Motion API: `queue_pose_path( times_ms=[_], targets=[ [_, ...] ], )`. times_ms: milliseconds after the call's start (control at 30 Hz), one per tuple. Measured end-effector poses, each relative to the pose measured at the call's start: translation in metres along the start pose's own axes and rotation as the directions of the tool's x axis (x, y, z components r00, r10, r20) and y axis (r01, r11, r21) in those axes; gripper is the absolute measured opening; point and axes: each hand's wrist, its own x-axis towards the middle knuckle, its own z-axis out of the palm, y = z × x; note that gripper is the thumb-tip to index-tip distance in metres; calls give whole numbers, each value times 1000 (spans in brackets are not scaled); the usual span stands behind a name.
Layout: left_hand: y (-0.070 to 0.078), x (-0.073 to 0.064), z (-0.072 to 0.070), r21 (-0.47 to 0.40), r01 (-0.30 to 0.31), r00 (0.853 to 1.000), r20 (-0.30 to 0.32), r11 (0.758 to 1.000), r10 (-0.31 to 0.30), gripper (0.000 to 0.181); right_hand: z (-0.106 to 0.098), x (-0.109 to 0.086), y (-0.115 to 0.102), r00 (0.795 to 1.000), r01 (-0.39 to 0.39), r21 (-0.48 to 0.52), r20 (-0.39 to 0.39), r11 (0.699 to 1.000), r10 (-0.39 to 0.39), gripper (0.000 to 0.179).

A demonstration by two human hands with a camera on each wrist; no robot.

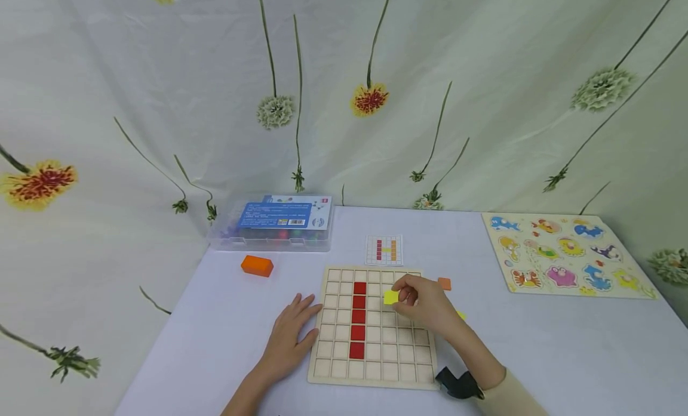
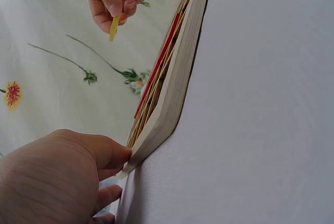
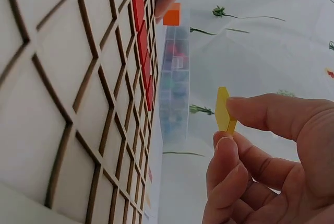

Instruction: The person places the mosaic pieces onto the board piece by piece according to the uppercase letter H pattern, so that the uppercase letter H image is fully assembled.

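Five red tiles (image 1: pixel 358 316) form a near-to-far column on a gridded wooden board (image 1: pixel 374 319), which lies on the bench (image 1: pixel 537 350). Head view: the right hand (image 1: pixel 424 299) pinches a yellow tile (image 1: pixel 390 297) over the far right part of the board; the left hand (image 1: pixel 290 338), fingers spread, touches its left edge. Beyond the far edge lies a pattern card (image 1: pixel 384 250); an orange block (image 1: pixel 257 265) sits farther left. Left wrist view: the left thumb rests against the board's edge. Right wrist view: the right grip holds the yellow tile between thumb and fingers, apart from the board.
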Motion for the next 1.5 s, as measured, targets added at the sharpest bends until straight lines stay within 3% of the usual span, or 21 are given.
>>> queue_pose_path(
  times_ms=[500,833,1167,1500],
  targets=[
    [1,-1,-1,14,-40,999,-24,999,40,46,34,7,9,989,16,-41,147,999,-10,19],
    [1,-1,0,21,-51,998,-39,998,52,46,38,10,9,984,21,-86,176,996,-6,18],
    [-1,-1,0,-5,-17,1000,-11,1000,17,46,39,10,7,981,53,-123,190,991,-28,17],
    [-3,0,1,-12,-23,1000,-11,1000,23,46,35,9,2,978,45,-101,206,994,-23,20]
  ],
)
